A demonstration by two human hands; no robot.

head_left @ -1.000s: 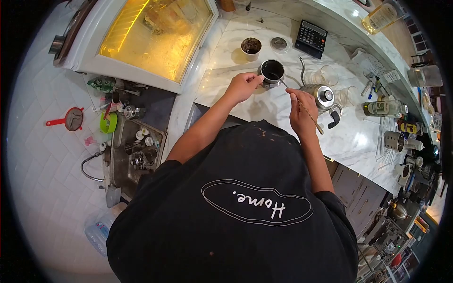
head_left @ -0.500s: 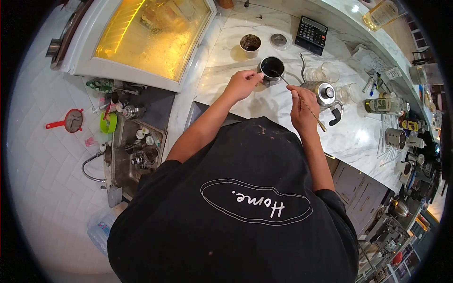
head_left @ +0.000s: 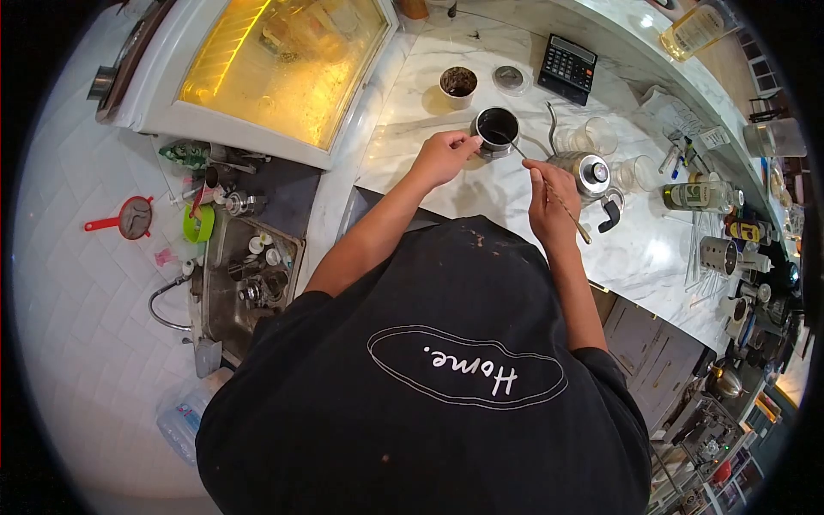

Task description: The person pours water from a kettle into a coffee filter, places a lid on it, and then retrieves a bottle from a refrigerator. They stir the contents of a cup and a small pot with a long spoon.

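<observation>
On the worktop: I see a white marble worktop (head_left: 403, 103) curving away from me. A metal cup (head_left: 496, 130) of dark liquid stands on it just beyond both hands.
Left hand: my left hand (head_left: 442, 159) is curled narrow, thumb and fingertips pinched on the near-left side of the metal cup at its rim.
Right hand: my right hand (head_left: 549, 202) is closed round a thin stirrer (head_left: 562, 206), held like a pen. It is near the cup but clear of it.
Stirrer: it slants from the hand up and left, and its far end dips inside the cup's rim. The wooden tail sticks out past my wrist towards the right.
Beside the right hand: a steel gooseneck kettle (head_left: 588, 172) with a black handle stands just to the right, its thin spout rising near the cup.
Beyond the cup: a paper cup (head_left: 457, 84) holding dark grounds, a small round lid (head_left: 509, 79) and a black calculator (head_left: 566, 58) stand in a loose row, all apart from the metal cup.
Right of the kettle: I see clear glasses (head_left: 594, 134) and a green-labelled bottle (head_left: 695, 197) lying on its side.
Left side: a lit yellow display case (head_left: 275, 60) stands beyond a steel sink (head_left: 249, 270) cluttered with small items. A red strainer (head_left: 129, 216) lies against the white tiles.
</observation>
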